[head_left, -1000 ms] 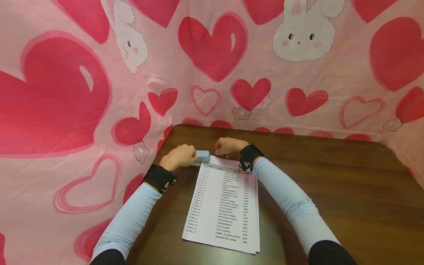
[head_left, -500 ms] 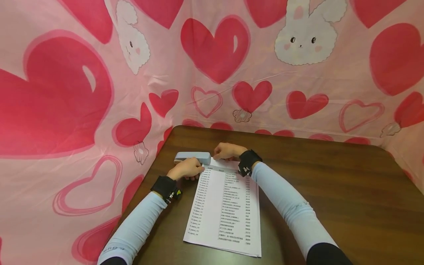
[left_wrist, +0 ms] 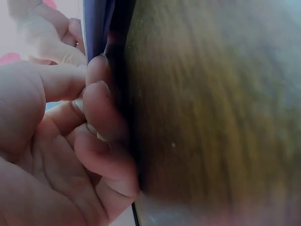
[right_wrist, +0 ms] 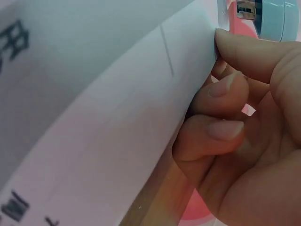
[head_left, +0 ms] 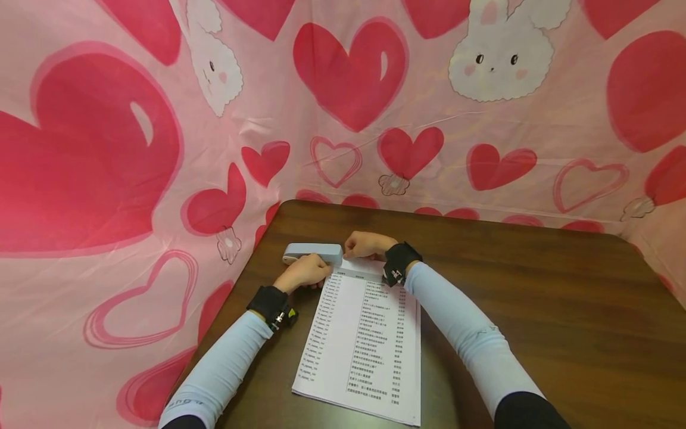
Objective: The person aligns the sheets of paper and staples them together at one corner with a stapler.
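Note:
A stack of printed paper sheets (head_left: 364, 339) lies on the table, its lower edges slightly fanned. At the upper left corner stands a light blue stapler (head_left: 313, 251), its front end overlapping the sheets in the head view. My left hand (head_left: 302, 272) is just in front of the stapler and pinches the left edge of the sheets (left_wrist: 98, 28) between thumb and fingertips. At the top edge, my right hand (head_left: 370, 244) pinches the sheets too, with the other fingers curled beneath. The right wrist view shows the stapler's end (right_wrist: 277, 19) close beyond that thumb.
The brown wooden table (head_left: 536, 298) extends far to the right. A pink cloth (head_left: 343, 89) with hearts and rabbits hangs along its back and left sides. Both wrists wear black straps.
My left hand has let go of the stapler and moved down to the sheets' left edge. The right hand has come down slightly onto the top edge.

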{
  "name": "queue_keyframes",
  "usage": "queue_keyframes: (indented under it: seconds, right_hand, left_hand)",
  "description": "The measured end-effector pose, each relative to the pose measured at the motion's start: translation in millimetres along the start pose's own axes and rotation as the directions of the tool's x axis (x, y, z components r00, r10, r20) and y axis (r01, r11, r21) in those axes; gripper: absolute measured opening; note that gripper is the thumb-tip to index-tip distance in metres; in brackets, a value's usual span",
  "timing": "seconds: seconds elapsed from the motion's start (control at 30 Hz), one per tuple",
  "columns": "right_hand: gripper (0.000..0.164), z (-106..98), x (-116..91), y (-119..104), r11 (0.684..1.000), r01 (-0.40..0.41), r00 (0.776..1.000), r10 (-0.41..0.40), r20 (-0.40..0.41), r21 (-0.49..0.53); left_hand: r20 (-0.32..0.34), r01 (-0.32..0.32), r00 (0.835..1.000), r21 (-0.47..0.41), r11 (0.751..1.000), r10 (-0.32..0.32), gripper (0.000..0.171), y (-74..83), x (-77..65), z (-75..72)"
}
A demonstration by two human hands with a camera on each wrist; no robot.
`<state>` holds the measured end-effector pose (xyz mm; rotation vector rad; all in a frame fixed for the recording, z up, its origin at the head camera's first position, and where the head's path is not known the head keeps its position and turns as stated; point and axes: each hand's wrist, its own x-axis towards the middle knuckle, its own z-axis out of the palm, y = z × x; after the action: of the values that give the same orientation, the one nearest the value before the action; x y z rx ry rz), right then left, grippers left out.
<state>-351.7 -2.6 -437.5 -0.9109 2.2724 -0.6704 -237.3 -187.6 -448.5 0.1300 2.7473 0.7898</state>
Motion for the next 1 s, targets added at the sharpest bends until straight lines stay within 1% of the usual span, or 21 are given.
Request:
queue_keyframes:
  seconds: [0.1, 0.23, 0.4, 0.47, 0.57, 0.7, 0.8, 0.9, 1.0]
  right_hand:
    - [0.026, 0, 0, 0, 1.0, -0.01, 1.0, 0.01, 0.007, -0.022]
    - [0.026, -2, 1, 3, 0.999, -0.013, 1.0, 0.014, 0.019, -0.05]
    - [0.023, -6, -3, 7, 1.0, 0.001, 0.998, -0.001, 0.067, -0.001]
    - [0.022, -8, -6, 8, 1.0, 0.0, 0.996, -0.001, 0.085, 0.016]
    - [0.022, -11, -11, 11, 1.0, -0.014, 0.995, 0.013, 0.102, 0.008]
    - [0.021, -15, -18, 16, 0.999, -0.032, 0.993, 0.032, 0.117, -0.006]
    - [0.018, -15, -22, 21, 0.999, -0.051, 0.992, 0.05, 0.116, 0.006]
    - [0.014, -14, -27, 24, 0.997, -0.071, 0.993, 0.068, 0.098, 0.028]
    - [0.011, -13, -32, 27, 0.997, -0.067, 0.995, 0.064, 0.075, 0.034]
  left_hand:
    - [-0.005, 0.003, 1.0, 0.026, 1.0, -0.003, 0.047, 2.8, -0.8, 0.5]
    - [-0.006, 0.018, 1.0, 0.032, 0.999, -0.017, 0.047, 4.3, -1.2, 3.0]
    - [-0.001, 0.01, 1.0, 0.047, 0.999, -0.01, 0.046, 7.0, 1.0, 8.2]
    - [0.01, 0.004, 1.0, 0.043, 0.999, -0.004, 0.045, 9.4, 1.8, 10.6]
    - [0.022, -0.011, 1.0, 0.034, 0.999, 0.01, 0.045, 14.9, 2.1, 13.8]
    - [0.01, -0.043, 0.999, 0.048, 0.998, 0.043, 0.045, 24.2, 2.1, 18.8]
    - [0.001, -0.052, 0.999, 0.068, 0.996, 0.052, 0.045, 31.0, 3.0, 22.9]
    - [0.015, -0.046, 0.999, 0.067, 0.997, 0.045, 0.045, 36.1, 4.8, 26.0]
    - [0.031, -0.036, 0.999, 0.055, 0.998, 0.035, 0.045, 38.5, 6.2, 26.9]
